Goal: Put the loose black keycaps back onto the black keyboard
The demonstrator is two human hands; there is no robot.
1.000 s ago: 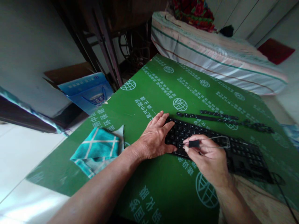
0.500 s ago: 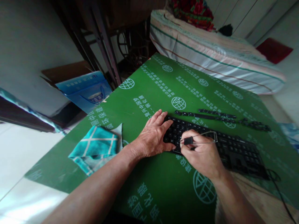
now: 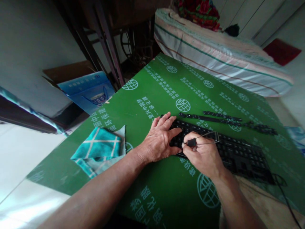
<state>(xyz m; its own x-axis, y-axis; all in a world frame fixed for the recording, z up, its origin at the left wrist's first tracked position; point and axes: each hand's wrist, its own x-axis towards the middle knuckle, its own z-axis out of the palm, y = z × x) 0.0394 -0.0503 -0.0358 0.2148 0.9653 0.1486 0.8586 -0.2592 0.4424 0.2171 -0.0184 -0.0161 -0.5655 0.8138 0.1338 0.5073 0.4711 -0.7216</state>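
Head view: right hand (image 3: 202, 154) grip pinched on wire tool (image 3: 191, 142) at keyboard (image 3: 245, 152), right of frame centre; left hand (image 3: 160, 140) splayed over keyboard's left end.

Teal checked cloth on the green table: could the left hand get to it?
Probably yes: nothing visible stands between the left hand and the cloth, though that hand rests on the black keyboard.

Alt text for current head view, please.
A person's left hand rests spread on a black keyboard while the right hand holds a wire tool over it. Loose keycaps lie beyond on a green table; a teal cloth lies left.
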